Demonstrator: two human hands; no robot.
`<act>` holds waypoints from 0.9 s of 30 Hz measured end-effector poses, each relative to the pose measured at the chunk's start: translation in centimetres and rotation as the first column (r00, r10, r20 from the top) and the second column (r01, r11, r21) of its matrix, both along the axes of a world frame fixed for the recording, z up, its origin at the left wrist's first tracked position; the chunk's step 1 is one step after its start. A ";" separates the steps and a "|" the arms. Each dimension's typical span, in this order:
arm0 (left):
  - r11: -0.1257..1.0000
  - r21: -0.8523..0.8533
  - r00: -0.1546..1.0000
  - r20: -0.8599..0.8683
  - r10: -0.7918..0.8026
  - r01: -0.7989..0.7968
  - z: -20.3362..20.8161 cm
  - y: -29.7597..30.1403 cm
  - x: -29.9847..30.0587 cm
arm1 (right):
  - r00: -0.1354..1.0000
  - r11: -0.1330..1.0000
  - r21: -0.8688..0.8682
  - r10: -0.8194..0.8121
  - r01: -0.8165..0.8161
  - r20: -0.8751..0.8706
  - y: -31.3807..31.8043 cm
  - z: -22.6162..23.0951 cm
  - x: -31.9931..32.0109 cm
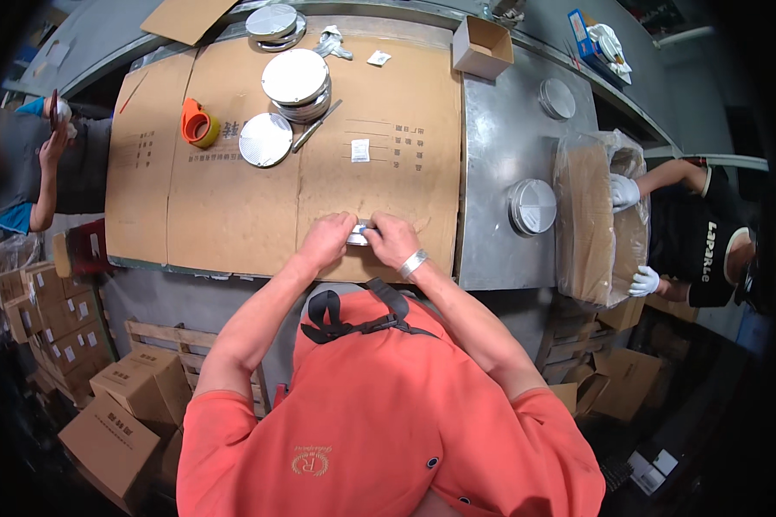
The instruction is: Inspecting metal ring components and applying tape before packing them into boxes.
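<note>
My left hand [328, 241] and right hand [392, 242] are pinching nearly closed, holding a small silvery piece [359, 235] from either side; it is sitting directly between them, over the near part of the cardboard-covered table [233, 207], and they are partly hiding its shape

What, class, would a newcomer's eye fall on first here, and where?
Likely the coral shirt, filling the lower middle. Above it, the left hand and right hand hold a small silvery item. Farther up the cardboard, a stack of silvery discs stands out, an orange tape dispenser to its left.
</note>
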State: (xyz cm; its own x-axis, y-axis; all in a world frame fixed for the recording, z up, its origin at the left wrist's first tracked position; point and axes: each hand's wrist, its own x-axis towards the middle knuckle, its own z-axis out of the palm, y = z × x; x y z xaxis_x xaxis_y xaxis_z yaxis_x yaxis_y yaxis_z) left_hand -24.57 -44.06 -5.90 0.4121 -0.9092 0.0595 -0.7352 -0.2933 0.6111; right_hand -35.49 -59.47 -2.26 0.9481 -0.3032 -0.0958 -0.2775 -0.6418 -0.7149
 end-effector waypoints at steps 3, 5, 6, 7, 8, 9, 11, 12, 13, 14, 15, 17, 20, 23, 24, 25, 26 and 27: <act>1.000 0.000 1.000 0.010 -0.026 0.026 0.5 -0.2 -0.1 | 0.999 0.997 0.052 -0.051 0.052 -0.018 -0.4 0.1 -0.6; 1.000 0.013 1.000 0.013 -0.027 0.026 0.6 -0.3 -0.2 | 0.997 0.996 0.056 -0.071 0.073 -0.038 -1.2 -0.2 -1.6; 1.000 0.010 1.000 0.010 -0.012 0.012 0.5 -0.3 -0.3 | 0.995 0.994 0.058 -0.093 0.094 -0.030 -1.3 -0.3 -1.8; 1.000 0.006 1.000 0.007 0.003 -0.003 0.4 -0.3 -0.3 | 0.993 0.992 0.059 -0.114 0.115 -0.021 -1.4 -0.4 -1.9; 1.000 0.008 1.000 0.005 0.001 -0.001 0.6 -0.3 -0.3 | 0.993 0.991 0.062 -0.122 0.122 -0.001 -1.1 -0.3 -1.5; 1.000 0.023 1.000 0.008 0.011 -0.011 0.7 -0.3 -0.2 | 0.992 0.990 0.063 -0.125 0.125 -0.003 -1.0 -0.2 -1.4; 0.999 0.038 1.000 0.011 0.020 -0.020 0.8 -0.3 -0.1 | 0.995 0.995 0.026 -0.099 0.100 -0.019 -1.1 -0.1 -1.2; 1.000 0.020 1.000 0.008 0.016 -0.016 0.7 -0.3 -0.1 | 0.995 0.995 0.025 -0.100 0.100 -0.019 -1.0 0.0 -1.0; 1.000 0.002 1.000 0.005 0.012 -0.012 0.6 -0.3 -0.1 | 0.996 0.996 0.030 -0.084 0.084 -0.006 -0.8 0.0 -0.7; 1.000 0.003 1.000 0.002 0.012 -0.012 0.7 -0.2 -0.2 | 0.998 0.997 0.035 -0.068 0.067 0.005 -0.5 0.0 -0.6; 1.000 0.028 1.000 0.018 0.010 -0.010 0.7 -0.2 -0.1 | 0.998 0.997 0.036 -0.067 0.067 0.002 -0.4 0.0 -0.7; 0.998 0.054 0.999 0.037 0.011 -0.013 0.7 -0.1 -0.2 | 0.997 0.998 0.001 -0.067 0.067 0.050 -0.1 -0.2 -0.7; 0.999 0.019 0.998 0.045 -0.035 0.034 0.5 -0.2 -0.3 | 0.995 0.995 0.029 -0.099 0.100 -0.022 -1.6 -0.4 -2.6; 1.000 -0.014 1.000 0.027 -0.015 0.015 0.6 -0.1 -0.8 | 0.972 0.976 0.018 -0.214 0.217 -0.099 -3.5 -0.5 -4.5; 0.998 -0.006 0.998 -0.020 0.060 -0.061 0.9 -0.2 -1.2 | 0.962 0.957 0.106 -0.265 0.271 -0.067 -3.7 -0.3 -4.8; 0.991 0.006 0.989 -0.067 0.135 -0.135 1.2 -0.3 -1.5 | 0.962 0.957 0.103 -0.264 0.271 -0.070 -3.6 -0.3 -4.7; 0.991 0.006 0.988 -0.070 0.137 -0.137 1.5 -0.3 -2.0 | 0.964 0.953 0.148 -0.262 0.265 -0.040 -3.3 0.4 -4.3; 0.984 -0.023 0.979 -0.101 0.175 -0.178 1.6 -0.6 -2.1 | 0.965 0.947 0.188 -0.263 0.260 -0.007 -3.1 1.1 -3.8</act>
State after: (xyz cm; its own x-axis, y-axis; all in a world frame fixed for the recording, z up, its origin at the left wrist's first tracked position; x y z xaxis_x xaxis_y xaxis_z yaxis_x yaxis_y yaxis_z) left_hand -26.67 -44.62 -4.26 0.5709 -0.8201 0.0386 -0.6098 -0.3921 0.6888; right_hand -39.27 -62.61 -1.16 0.8401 -0.5189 -0.1580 -0.4038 -0.4038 -0.8209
